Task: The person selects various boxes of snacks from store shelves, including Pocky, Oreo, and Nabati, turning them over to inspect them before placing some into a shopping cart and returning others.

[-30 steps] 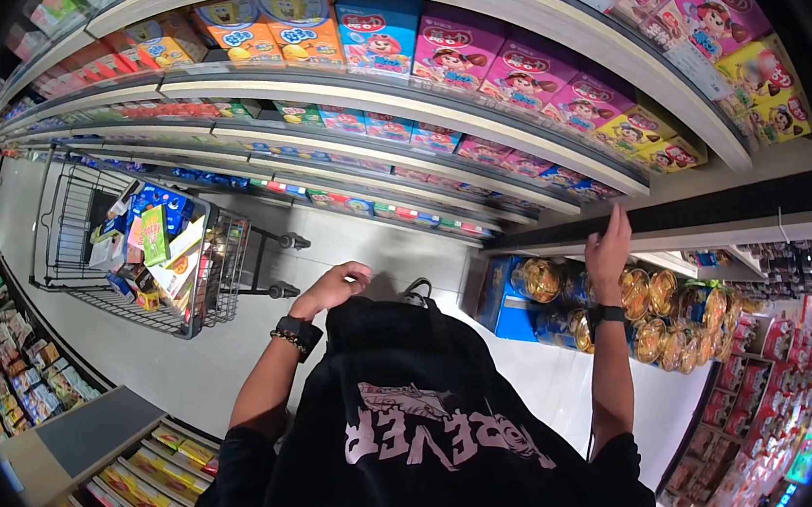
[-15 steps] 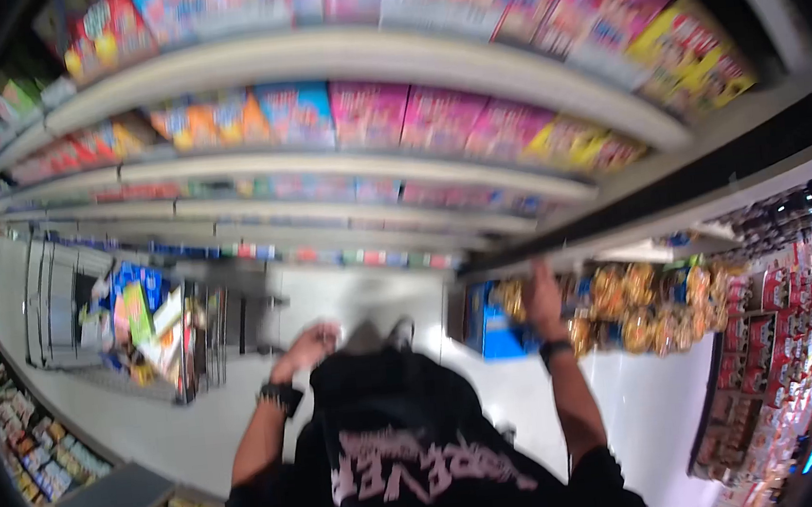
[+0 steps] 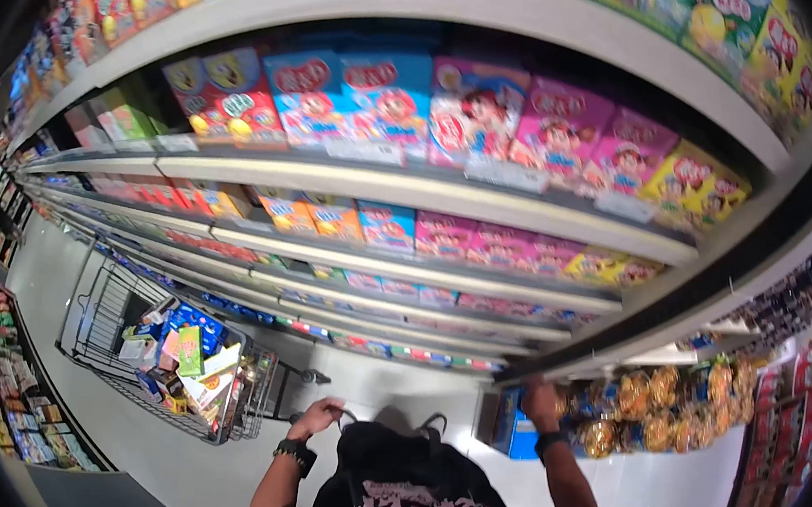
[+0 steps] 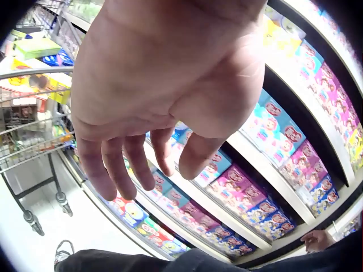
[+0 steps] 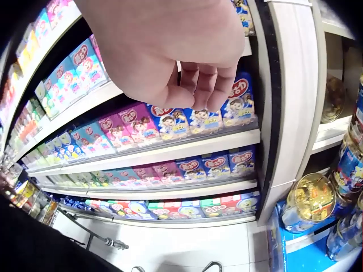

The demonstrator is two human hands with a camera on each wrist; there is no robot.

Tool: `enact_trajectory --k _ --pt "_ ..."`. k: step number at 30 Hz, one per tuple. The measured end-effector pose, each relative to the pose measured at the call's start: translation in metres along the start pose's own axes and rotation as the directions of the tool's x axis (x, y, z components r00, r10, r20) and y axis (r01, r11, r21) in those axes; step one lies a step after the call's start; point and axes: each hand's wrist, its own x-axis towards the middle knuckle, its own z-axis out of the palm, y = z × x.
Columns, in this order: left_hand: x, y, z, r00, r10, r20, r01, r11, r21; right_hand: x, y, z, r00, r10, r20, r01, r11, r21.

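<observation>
3 blue boxes stand beside pink boxes on a shelf, near the right hand, whose fingers curl loosely close together, any contact unclear, while the left hand hangs with its fingers slightly apart, near a loaded shopping cart on the floor.

Pale glossy floor lower centre, light glinting off it. Long shelving sweeps across the upper frame, pale edges curving down to a dark upright band at right. More racks line the left edge, and red-stocked shelves fill the lower right.
</observation>
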Motion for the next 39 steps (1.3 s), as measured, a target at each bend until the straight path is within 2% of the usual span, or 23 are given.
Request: enact_trajectory --k 1,2,4,5,7,8,9,11,14,16,18,19,20,22,24,25,26,27,30,32,35,38,39 --pt "0.002 -0.028 -0.017 0.999 -0.02 -0.047 0.013 0.989 -0.145 0.001 -0.006 0.007 0.999 -0.038 0.004 0.038 0.999 -0.01" --pt "-0.019 -0.007 -0.03 0.972 -0.191 -0.135 0.172 0.974 -0.146 -0.001 -0.018 0.014 0.997 -0.07 0.014 0.071 0.997 -0.017" --pt "-0.016 -0.058 -0.064 0.94 -0.038 -0.338 0.018 0.998 -0.063 -0.003 -0.045 0.025 0.997 -0.002 0.077 -0.009 0.99 0.139" --pt "-0.027 -0.053 -0.079 0.891 -0.035 -0.453 0.026 0.999 -0.026 -0.005 -0.056 0.035 0.995 0.031 0.099 -0.042 0.992 0.118" --pt "-0.062 -0.017 -0.1 0.71 0.058 -0.702 0.054 0.989 0.137 -0.004 -0.084 0.041 0.992 0.024 0.125 -0.039 0.992 0.117" --pt "-0.049 -0.054 -0.121 0.61 0.106 -0.785 0.039 0.986 0.163 -0.005 -0.098 0.044 0.989 0.045 0.139 -0.06 0.993 0.106" --pt "-0.057 -0.052 -0.133 0.547 0.156 -0.823 0.019 0.98 0.198 -0.004 -0.112 0.049 0.972 0.147 0.183 -0.163 0.984 0.077" --pt "-0.058 -0.062 -0.162 0.452 0.225 -0.863 0.065 0.957 0.284 -0.008 -0.136 0.063 0.969 0.154 0.194 -0.176 0.979 0.102" --pt "-0.072 -0.056 -0.193 0.516 0.125 -0.847 0.163 0.957 0.241 -0.024 -0.174 0.08 0.964 0.186 0.189 -0.21 0.97 0.119" --pt "-0.062 -0.088 -0.211 0.536 0.177 -0.825 0.135 0.947 0.291 -0.031 -0.209 0.085 0.947 0.232 0.222 -0.253 0.965 0.073" --pt "-0.061 -0.095 -0.226 0.753 -0.078 -0.653 0.077 0.997 -0.03 -0.032 -0.238 0.096 0.947 0.221 0.234 -0.241 0.969 0.06" --pt "-0.038 -0.153 -0.228 0.788 0.039 -0.615 -0.157 0.978 -0.139 -0.034 -0.25 0.101 0.949 0.196 0.249 -0.216 0.975 0.057" --pt "-0.029 -0.186 -0.232 0.818 0.068 -0.571 -0.122 0.991 -0.057 -0.036 -0.262 0.106 0.943 0.216 0.253 -0.234 0.971 0.042" --pt "-0.052 -0.175 -0.226 0.883 0.023 -0.469 -0.111 0.981 -0.162 -0.04 -0.285 0.113 0.948 0.235 0.214 -0.248 0.968 0.036" --pt "-0.067 -0.162 -0.226 0.922 0.052 -0.383 -0.086 0.994 -0.071 -0.044 -0.297 0.121 0.961 0.179 0.209 -0.192 0.98 0.046" --pt "-0.071 -0.162 -0.227 0.917 0.07 -0.392 -0.044 0.996 0.075 -0.042 -0.303 0.125 0.959 0.18 0.219 -0.196 0.979 0.057" --pt "-0.07 -0.169 -0.229 0.923 0.124 -0.364 -0.102 0.992 0.079 -0.046 -0.308 0.125 0.954 0.187 0.235 -0.208 0.976 0.065" --pt "-0.06 -0.198 -0.228 0.926 0.12 -0.357 -0.119 0.993 0.026 -0.05 -0.312 0.127 0.954 0.176 0.244 -0.193 0.98 0.045" --pt "-0.059 -0.204 -0.224 0.915 0.066 -0.397 -0.116 0.988 -0.102 -0.048 -0.32 0.126 0.937 0.201 0.286 -0.214 0.977 0.013" --pt "-0.062 -0.201 -0.226 0.911 0.068 -0.407 -0.097 0.994 -0.05 -0.049 -0.321 0.126 0.917 0.242 0.316 -0.253 0.967 -0.008" --pt "-0.067 -0.196 -0.222 0.903 0.034 -0.429 -0.112 0.981 -0.157 -0.041 -0.327 0.119 0.892 0.24 0.384 -0.254 0.967 -0.014" --pt "-0.067 -0.196 -0.22 0.873 0.124 -0.471 -0.208 0.97 -0.13 -0.029 -0.334 0.117 0.861 0.257 0.439 -0.262 0.964 -0.051" --pt "-0.068 -0.193 -0.22 0.882 0.087 -0.463 -0.165 0.977 -0.132 -0.028 -0.333 0.12 0.888 0.228 0.4 -0.24 0.97 -0.021"
